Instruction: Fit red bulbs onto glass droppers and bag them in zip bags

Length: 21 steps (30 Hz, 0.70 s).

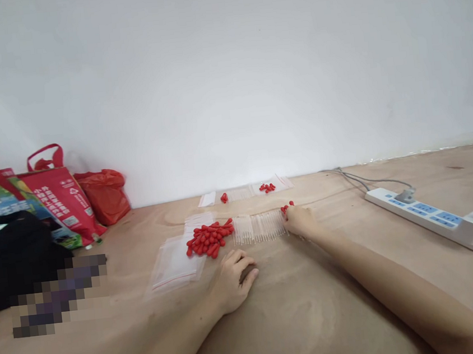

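Note:
My right hand (300, 221) is at the right end of a row of thin, clear-looking sticks (259, 228). Its fingers are pinched together, with small red teardrop-shaped pieces (290, 203) showing at the fingertips; how many it grips is hidden. Palm down on the table, my left hand (235, 281) has its fingers loosely bent and the thumb apart, holding nothing. Just beyond it lies a pile of red teardrop-shaped pieces (210, 238), partly over flat clear zip bags (172, 265).
Near the wall lies another clear bag (277, 183) with red pieces and a stick row. A white power strip (430, 216) with plugs and grey cables sits right. Red carrier bags (59, 204) and a black cloth item (17, 259) stand left, beside a blurred-out patch.

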Motion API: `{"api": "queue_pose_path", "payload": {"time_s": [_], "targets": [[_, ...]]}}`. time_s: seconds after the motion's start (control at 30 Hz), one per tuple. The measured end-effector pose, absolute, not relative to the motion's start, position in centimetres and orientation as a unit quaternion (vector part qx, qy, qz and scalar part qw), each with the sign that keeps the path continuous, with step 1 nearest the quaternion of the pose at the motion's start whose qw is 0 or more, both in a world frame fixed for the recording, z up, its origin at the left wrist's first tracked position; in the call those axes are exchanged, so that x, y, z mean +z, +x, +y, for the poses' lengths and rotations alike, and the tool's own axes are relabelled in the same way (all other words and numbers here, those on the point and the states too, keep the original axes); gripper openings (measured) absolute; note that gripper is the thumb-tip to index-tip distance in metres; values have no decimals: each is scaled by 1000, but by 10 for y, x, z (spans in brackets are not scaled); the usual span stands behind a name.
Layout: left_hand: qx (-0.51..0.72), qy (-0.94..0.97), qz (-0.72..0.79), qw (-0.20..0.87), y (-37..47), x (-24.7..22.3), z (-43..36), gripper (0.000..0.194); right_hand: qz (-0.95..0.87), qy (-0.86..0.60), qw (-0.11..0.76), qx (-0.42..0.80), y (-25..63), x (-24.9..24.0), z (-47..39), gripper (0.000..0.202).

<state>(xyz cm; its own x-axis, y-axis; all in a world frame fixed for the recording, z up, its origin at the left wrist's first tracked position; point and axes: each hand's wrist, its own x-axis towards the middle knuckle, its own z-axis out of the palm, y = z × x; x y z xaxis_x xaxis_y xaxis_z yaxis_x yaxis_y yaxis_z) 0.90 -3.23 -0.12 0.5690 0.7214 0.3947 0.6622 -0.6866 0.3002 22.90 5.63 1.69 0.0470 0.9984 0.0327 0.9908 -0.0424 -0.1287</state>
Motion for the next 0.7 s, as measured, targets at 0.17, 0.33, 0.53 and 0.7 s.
{"api": "queue_pose_path", "payload": {"time_s": [0.17,0.33,0.53,0.7], "targets": [[251,882,396,55,10,0,-32,13,-673,-736,52,56,230,20,57,25],[253,881,395,57,10,0,-32,13,-681,-728,45,64,223,20,51,24],[293,867,391,94,10,2,-32,15,-694,-714,46,77,221,27,37,20],[387,763,439,275,12,-1,-24,26,-776,-591,138,174,201,38,10,25]]}}
